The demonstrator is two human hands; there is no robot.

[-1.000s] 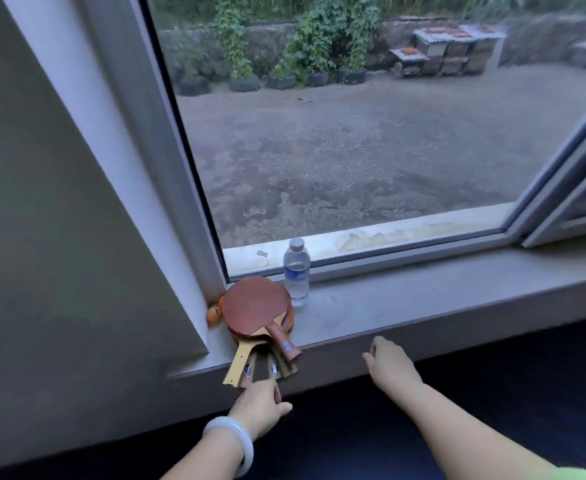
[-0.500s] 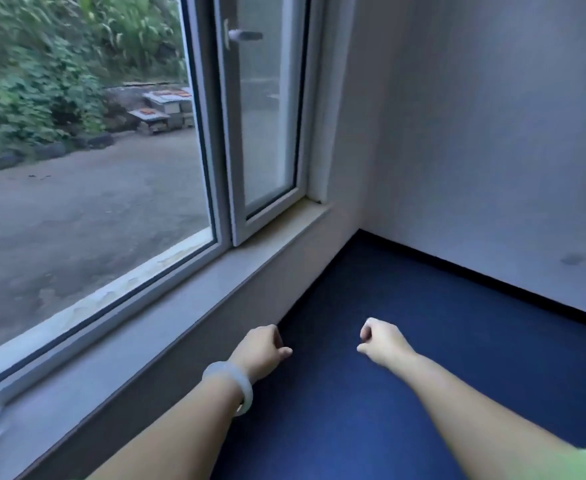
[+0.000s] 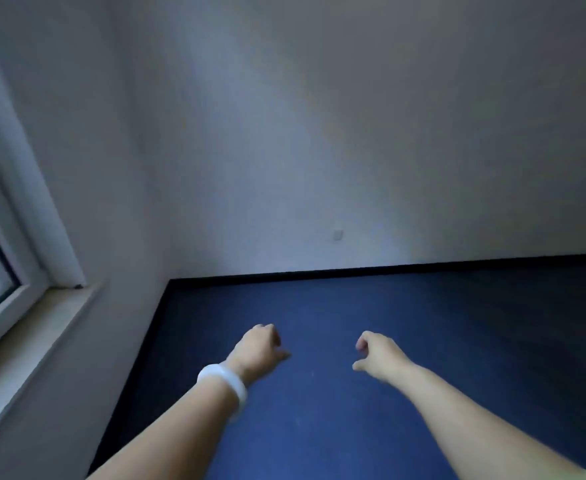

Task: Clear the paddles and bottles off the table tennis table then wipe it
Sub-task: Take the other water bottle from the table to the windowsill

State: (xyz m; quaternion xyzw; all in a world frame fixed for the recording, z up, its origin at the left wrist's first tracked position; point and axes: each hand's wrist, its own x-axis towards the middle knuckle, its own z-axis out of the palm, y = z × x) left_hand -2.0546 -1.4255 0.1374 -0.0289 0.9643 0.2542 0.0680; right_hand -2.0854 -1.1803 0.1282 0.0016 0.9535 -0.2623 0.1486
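Plainly, both arms reach forward over the blue floor [image 3: 423, 341] in the head view. Left hand [image 3: 258, 348], with a white bangle [image 3: 224, 382] at the wrist, has loosely curled fingers and holds nothing; right hand [image 3: 378, 355] likewise hangs with fingers loosely bent, empty. Paddles, bottles and table lie outside this view. Only a corner of the window sill [image 3: 35, 341] shows at left, motion-blurred.
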